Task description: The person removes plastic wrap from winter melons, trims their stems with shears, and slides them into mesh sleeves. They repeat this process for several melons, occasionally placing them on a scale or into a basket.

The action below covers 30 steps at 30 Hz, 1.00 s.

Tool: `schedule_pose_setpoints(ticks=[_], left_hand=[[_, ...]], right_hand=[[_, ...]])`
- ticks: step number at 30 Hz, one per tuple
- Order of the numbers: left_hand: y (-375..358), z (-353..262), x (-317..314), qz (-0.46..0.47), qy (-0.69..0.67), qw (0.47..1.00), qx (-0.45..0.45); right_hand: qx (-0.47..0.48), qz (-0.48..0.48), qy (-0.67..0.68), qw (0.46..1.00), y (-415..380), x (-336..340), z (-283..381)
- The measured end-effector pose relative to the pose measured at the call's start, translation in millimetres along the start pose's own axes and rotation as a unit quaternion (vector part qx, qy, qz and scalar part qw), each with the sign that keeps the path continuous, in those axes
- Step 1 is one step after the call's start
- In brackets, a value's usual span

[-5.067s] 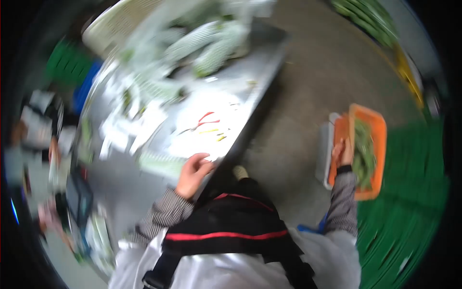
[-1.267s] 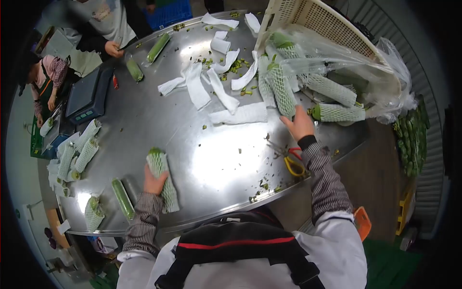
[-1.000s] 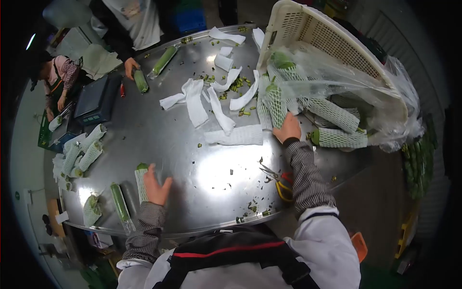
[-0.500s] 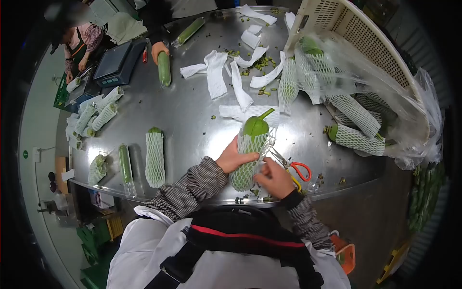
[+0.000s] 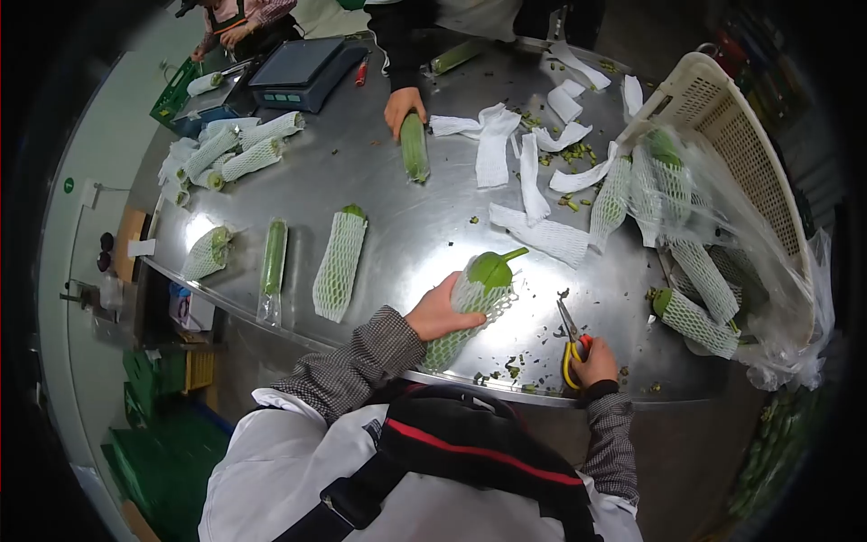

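A green vegetable [image 5: 489,270] in white foam netting, its stem pointing up to the right, lies under my left hand [image 5: 442,312], whose fingers and thumb are wrapped round it near the table's front edge. To its right, my right hand [image 5: 596,363] is closed on the red and yellow handles of the scissors [image 5: 572,341], blades pointing up and to the left. Left of my left hand lie another netted vegetable [image 5: 340,264] and a green one in clear film [image 5: 273,271].
A cream crate [image 5: 754,135] with netted vegetables and plastic film stands at the right. White foam sleeves [image 5: 494,144] and green trimmings lie mid-table. Across the table a person's hand [image 5: 404,109] holds a wrapped vegetable. A scale [image 5: 307,72] stands at the back left.
My right hand has left the netting and taken hold of the scissors to the right. My left hand still holds the netted vegetable. The camera view has shifted.
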<state>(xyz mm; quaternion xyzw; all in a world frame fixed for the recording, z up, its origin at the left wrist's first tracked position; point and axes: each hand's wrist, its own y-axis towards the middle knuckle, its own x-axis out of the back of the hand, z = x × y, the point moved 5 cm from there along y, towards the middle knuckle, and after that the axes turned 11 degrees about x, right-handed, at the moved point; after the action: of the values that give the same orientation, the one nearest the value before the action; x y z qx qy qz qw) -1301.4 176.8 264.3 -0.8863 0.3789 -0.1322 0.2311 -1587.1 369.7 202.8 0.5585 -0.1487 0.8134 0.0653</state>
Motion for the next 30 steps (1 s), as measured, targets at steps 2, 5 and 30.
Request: schedule_pose_setpoints(ticks=[2, 5, 30], left_hand=[[-10.0, -5.8, 10.6, -0.047, 0.065, 0.997, -0.017], [-21.2, -4.2, 24.0, -0.076, 0.087, 0.993, -0.013], [-42.3, -37.4, 25.7, -0.022, 0.265, 0.958, -0.107]], right_hand=[[-0.015, 0.005, 0.028, 0.999, -0.5, -2.8, 2.4], [-0.075, 0.005, 0.237, 0.969, -4.4, -4.0, 21.5], [0.088, -0.111, 0.316, 0.938, -9.1, 57.4, 166.1]])
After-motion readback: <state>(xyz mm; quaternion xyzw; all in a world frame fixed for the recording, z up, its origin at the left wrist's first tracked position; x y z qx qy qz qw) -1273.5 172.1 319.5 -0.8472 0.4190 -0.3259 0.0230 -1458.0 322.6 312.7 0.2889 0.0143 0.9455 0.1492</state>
